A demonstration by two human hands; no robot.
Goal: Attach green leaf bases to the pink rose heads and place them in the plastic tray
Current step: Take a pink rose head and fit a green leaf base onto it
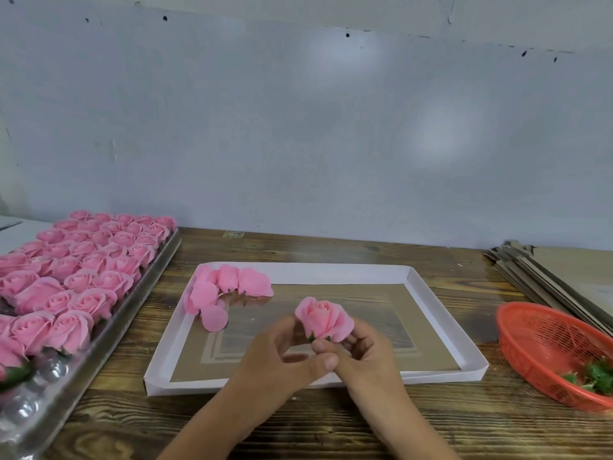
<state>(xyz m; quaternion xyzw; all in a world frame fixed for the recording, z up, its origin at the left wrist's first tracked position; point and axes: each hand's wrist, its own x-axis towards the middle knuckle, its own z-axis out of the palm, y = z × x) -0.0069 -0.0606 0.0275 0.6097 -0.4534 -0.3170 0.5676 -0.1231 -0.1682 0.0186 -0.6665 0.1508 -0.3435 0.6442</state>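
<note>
— How are the hands sitting?

— I'm seeing both raised over the near part of the white cardboard tray (471, 330). The left hand (282, 351) and right hand (363, 350) are pinching the underside of a pink rose (326, 318), at its green base (313, 336), fingers curled together.

— Room around them?

— Bare tray floor is lying right of them; loose roses (229, 287) are crowding its far-left corner. The filled plastic tray (139, 293) is sitting left, the red basket (530, 340) right.

Craft workshop, plank bench (331, 423), rose-filled tray (156, 270), stacked cardboard (547, 277)
</note>
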